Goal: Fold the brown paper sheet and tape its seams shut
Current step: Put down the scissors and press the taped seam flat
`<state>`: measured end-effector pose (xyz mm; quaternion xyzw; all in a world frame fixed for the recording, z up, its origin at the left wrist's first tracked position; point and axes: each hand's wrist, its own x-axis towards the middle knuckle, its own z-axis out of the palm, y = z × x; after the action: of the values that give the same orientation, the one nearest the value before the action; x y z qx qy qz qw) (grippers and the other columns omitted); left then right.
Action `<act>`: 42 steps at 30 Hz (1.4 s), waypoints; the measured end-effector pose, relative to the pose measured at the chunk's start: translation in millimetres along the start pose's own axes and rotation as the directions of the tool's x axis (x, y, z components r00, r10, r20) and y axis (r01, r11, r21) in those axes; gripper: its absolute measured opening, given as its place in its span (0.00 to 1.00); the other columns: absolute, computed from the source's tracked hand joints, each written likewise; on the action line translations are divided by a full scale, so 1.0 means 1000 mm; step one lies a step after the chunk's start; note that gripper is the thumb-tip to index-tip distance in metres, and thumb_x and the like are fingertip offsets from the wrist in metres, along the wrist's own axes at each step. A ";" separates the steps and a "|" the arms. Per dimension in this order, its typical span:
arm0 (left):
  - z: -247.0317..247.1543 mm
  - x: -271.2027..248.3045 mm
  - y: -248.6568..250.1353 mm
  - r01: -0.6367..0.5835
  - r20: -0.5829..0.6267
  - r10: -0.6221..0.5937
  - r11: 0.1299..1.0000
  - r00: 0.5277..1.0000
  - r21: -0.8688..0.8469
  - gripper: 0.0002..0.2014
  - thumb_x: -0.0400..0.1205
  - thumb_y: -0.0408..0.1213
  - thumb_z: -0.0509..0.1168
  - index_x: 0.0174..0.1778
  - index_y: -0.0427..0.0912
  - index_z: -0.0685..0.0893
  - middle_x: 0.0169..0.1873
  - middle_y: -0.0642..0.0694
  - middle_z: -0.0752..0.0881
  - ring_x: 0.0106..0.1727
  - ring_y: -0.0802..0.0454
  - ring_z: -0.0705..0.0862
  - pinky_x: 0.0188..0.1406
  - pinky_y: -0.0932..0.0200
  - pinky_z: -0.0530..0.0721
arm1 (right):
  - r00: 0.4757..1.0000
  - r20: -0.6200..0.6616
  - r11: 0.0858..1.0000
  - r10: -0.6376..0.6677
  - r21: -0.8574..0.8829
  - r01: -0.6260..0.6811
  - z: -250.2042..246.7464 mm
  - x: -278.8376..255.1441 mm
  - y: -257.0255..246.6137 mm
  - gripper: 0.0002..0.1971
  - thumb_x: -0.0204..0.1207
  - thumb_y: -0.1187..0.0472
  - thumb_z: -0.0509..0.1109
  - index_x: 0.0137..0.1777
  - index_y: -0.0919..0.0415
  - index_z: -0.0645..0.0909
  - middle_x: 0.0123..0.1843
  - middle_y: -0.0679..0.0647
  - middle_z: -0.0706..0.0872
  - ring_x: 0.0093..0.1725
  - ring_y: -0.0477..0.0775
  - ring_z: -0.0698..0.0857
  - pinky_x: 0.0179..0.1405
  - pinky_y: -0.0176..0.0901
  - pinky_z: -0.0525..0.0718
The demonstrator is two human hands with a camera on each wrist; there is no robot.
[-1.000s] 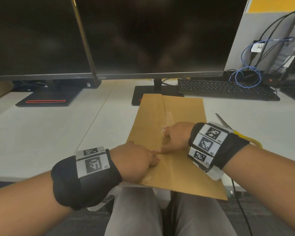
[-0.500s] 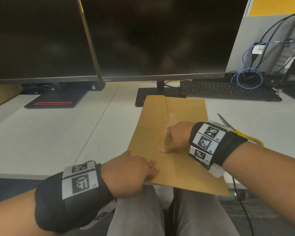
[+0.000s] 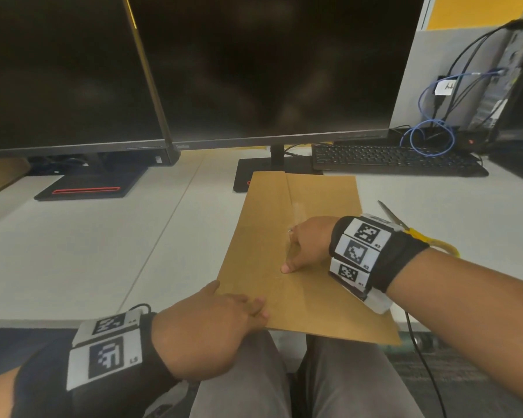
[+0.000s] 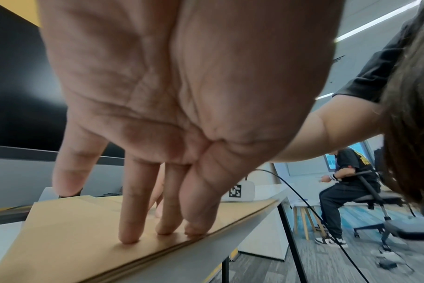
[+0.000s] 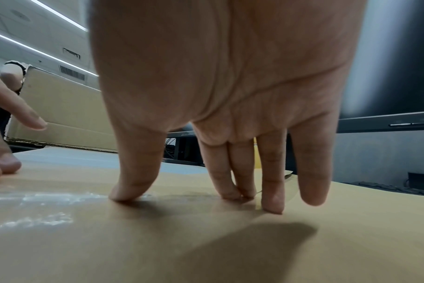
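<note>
So the brown paper [image 3: 296,257] is folded into a long flat packet lying on the white desk [image 3: 103,251], its near end hanging just over the desk edge. A seam runs lengthwise down the middle with shiny clear tape [image 5: 36,199] over it. The right hand [image 3: 310,241] is spread flat, thumb and fingertips [image 5: 271,206] pressing on that seam, gripping nothing. The left hand [image 3: 212,324] has straight fingers [image 4: 130,226] pushing down on the near left corner. Scissors [image 3: 411,230] sit right of the paper, keyboard [image 3: 390,158] farther back.
</note>
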<state>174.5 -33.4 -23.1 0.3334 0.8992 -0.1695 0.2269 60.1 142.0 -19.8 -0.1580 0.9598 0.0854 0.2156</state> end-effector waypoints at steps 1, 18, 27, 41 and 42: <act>0.001 0.002 -0.003 0.005 -0.013 -0.006 0.999 1.000 -0.045 0.28 0.87 0.36 0.54 0.83 0.56 0.59 0.84 0.54 0.57 0.84 0.51 0.59 0.82 0.45 0.53 | 1.000 0.001 1.000 -0.002 0.003 0.002 0.000 0.000 0.000 0.40 0.72 0.31 0.64 0.74 0.62 0.73 0.67 0.57 0.81 0.65 0.58 0.81 0.64 0.49 0.78; -0.035 0.064 -0.022 0.134 -0.021 -0.141 0.970 0.990 -0.202 0.37 0.83 0.62 0.53 0.85 0.54 0.49 0.85 0.52 0.50 0.82 0.46 0.61 0.80 0.43 0.65 | 0.989 -0.146 0.999 0.011 0.048 -0.004 -0.017 -0.032 0.050 0.21 0.79 0.53 0.66 0.72 0.55 0.75 0.70 0.54 0.78 0.67 0.57 0.78 0.62 0.47 0.78; -0.031 0.060 -0.041 0.117 -0.026 -0.128 0.958 0.991 -0.262 0.38 0.82 0.61 0.58 0.85 0.57 0.50 0.85 0.56 0.49 0.83 0.50 0.60 0.81 0.50 0.63 | 0.986 -0.079 0.974 0.149 0.183 -0.133 -0.001 -0.050 0.089 0.27 0.69 0.44 0.74 0.65 0.54 0.74 0.49 0.48 0.77 0.49 0.52 0.77 0.43 0.41 0.75; -0.061 0.091 -0.017 0.277 -0.068 -0.297 0.938 0.952 -0.210 0.48 0.75 0.74 0.51 0.86 0.53 0.42 0.82 0.46 0.62 0.74 0.41 0.74 0.69 0.48 0.75 | 0.989 -0.073 0.943 0.130 0.318 -0.101 0.015 -0.033 0.072 0.35 0.72 0.61 0.71 0.78 0.55 0.60 0.38 0.48 0.77 0.43 0.54 0.82 0.25 0.36 0.74; -0.062 0.093 -0.016 0.292 -0.057 -0.309 0.934 0.949 -0.204 0.50 0.74 0.76 0.52 0.86 0.52 0.41 0.82 0.46 0.62 0.74 0.41 0.75 0.69 0.48 0.76 | 0.987 -0.093 0.940 0.132 0.327 -0.095 0.015 -0.033 0.072 0.36 0.72 0.62 0.71 0.78 0.55 0.59 0.35 0.47 0.75 0.43 0.54 0.82 0.24 0.36 0.73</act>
<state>82.2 31.8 -17.6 0.1756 0.9609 -0.0993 0.1896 69.9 222.1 -11.8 -0.0697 0.9791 -0.0689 0.1783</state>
